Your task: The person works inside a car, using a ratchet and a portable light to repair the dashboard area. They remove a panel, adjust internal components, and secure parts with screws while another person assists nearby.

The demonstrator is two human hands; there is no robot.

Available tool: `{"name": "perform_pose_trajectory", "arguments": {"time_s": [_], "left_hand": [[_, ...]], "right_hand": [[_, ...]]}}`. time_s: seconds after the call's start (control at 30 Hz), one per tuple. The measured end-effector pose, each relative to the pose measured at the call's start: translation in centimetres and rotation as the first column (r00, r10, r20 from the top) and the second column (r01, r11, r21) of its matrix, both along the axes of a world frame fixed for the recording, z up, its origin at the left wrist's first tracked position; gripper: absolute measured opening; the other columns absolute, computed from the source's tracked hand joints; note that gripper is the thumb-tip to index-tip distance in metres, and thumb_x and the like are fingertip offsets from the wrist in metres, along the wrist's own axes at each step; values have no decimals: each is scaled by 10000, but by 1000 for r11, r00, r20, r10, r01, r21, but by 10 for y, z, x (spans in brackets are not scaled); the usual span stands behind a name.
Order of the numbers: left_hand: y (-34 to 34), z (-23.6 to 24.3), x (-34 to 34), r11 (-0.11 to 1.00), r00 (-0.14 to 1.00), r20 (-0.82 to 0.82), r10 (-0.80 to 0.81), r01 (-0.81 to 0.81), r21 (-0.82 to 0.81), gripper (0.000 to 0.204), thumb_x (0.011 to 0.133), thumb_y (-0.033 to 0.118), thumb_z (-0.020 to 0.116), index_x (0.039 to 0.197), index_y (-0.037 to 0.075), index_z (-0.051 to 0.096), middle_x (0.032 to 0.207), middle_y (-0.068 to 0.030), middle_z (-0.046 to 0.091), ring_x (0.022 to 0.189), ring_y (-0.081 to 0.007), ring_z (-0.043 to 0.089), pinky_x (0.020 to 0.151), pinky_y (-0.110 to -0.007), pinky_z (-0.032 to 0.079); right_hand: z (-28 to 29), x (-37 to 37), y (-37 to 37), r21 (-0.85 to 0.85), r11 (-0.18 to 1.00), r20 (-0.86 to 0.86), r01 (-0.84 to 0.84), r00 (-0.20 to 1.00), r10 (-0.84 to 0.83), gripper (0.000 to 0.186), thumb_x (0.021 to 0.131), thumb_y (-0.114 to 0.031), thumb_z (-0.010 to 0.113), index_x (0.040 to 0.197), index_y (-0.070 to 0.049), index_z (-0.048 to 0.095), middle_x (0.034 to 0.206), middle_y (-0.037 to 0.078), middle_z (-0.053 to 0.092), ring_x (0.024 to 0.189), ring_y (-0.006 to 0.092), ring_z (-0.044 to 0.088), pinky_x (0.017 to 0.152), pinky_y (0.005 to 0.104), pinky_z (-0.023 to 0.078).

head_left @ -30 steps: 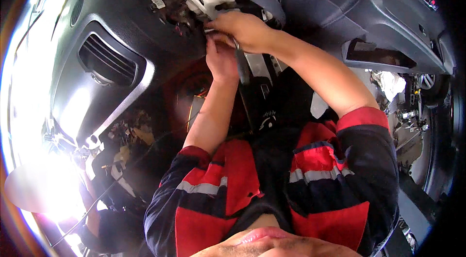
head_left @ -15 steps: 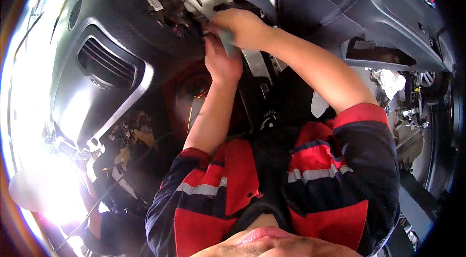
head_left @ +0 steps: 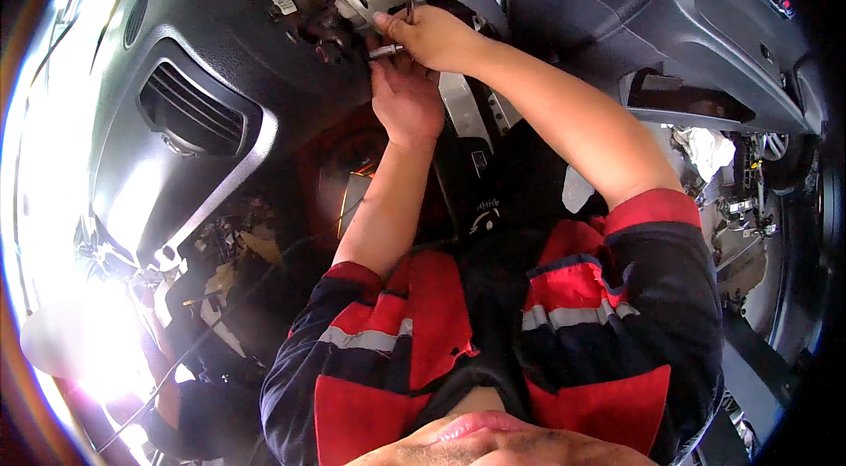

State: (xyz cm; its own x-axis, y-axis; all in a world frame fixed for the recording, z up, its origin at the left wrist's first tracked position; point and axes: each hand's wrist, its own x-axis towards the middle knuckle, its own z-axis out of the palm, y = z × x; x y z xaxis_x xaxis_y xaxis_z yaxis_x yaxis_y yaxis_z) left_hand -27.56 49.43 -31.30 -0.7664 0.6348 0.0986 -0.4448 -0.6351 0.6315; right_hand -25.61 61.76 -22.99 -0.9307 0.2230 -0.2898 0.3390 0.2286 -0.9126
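Both my arms reach up under a car's dark dashboard point(head_left: 176, 43). My right hand point(head_left: 432, 34) grips a small metal tool point(head_left: 385, 51) whose shiny tip points left toward a cluster of wiring and brackets point(head_left: 322, 21). Just below it, my left hand point(head_left: 404, 100) presses against the same spot, its fingers curled up behind the tool; whether it holds anything I cannot tell. A pale metal bracket point(head_left: 463, 109) runs down behind both hands.
An air vent with a silver surround point(head_left: 189, 118) sits to the left. The door panel with its armrest point(head_left: 705, 87) curves along the right. Loose wires and debris point(head_left: 229, 246) lie lower left, beside a strong glare of daylight point(head_left: 79, 325).
Both hands have shifted slightly left and up along the underside of the dashboard. The metal tool in my right hand now shows more clearly.
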Motion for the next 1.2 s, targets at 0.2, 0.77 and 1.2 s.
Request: {"name": "perform_pose_trajectory", "arguments": {"time_s": [0.2, 0.77, 1.2], "left_hand": [[1, -13, -10, 998, 991, 118, 55, -57, 9, 393, 1025, 371, 294, 1298, 157, 479, 1255, -53, 539, 1213, -258, 497, 1058, -464, 359], [1, -9, -6, 998, 995, 83, 56, -55, -13, 446, 1004, 375, 277, 1337, 143, 463, 1297, -88, 544, 1248, -279, 488, 1052, -465, 370], [11, 29, 17, 999, 996, 83, 46, -48, 24, 487, 1007, 368, 289, 1415, 134, 416, 1352, -87, 508, 1291, -258, 460, 1080, -429, 353]], "right_hand": [[-23, 15, -4, 381, 921, -531, 80, 834, 147, 402, 979, -415, 514, 1047, -53, 677, 791, 99, 664, 745, 295, 648, 714, 380, 520], [-28, 21, -1, 630, 717, -724, 297, 559, 404, 324, 961, -346, 563, 1025, -64, 708, 857, 157, 691, 836, 335, 657, 784, 383, 502], [-24, 34, -1, 809, 475, -578, 345, 612, 540, 401, 812, -101, 603, 1212, -99, 619, 876, 93, 542, 882, 286, 579, 723, 386, 501]]}}
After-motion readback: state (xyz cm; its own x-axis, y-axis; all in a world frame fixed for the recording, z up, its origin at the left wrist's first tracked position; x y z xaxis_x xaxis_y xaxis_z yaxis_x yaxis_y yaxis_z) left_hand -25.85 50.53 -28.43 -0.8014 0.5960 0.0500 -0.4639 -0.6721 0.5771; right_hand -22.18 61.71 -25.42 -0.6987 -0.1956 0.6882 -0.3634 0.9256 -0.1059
